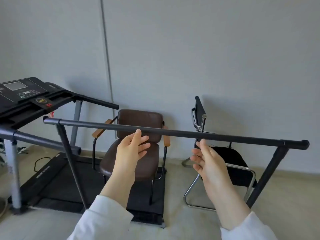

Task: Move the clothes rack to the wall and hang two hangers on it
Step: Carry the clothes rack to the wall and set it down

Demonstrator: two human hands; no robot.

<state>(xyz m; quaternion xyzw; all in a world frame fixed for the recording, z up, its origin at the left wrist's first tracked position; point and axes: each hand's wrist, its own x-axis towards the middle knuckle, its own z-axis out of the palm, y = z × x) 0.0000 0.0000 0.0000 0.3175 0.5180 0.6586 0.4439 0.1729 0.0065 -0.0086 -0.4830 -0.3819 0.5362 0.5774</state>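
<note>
across the middle of the view runs the top bar of the clothes rack (173,133), a dark tube sloping slightly down from its left end near the treadmill (26,96) to its right end cap, with a dark leg dropping from each end to the pale floor (285,196). the rack stands a little out from the grey wall (207,49), with two chairs between it and the wall; nothing hangs on the bar

your left hand (132,149) is raised just under the bar, left of its middle, fingers spread loose and released; the tip of one finger reaches the bar's lower edge, though you cannot tell whether it truly touches. your right hand (206,161) is also up, right of the middle, palm turned inward and fingers released; its topmost fingertip comes just to the underside of the bar, grasping nothing. both forearms come up from white sleeves (103,220) at the bottom edge

behind the bar, a brown padded chair (138,135) with wooden armrests stands on the rear end of the treadmill belt, facing you. to its right a black chair (230,163) on a chrome frame stands on the floor, turned sideways, its back near the wall. the treadmill's console and handrails fill the left edge
</note>
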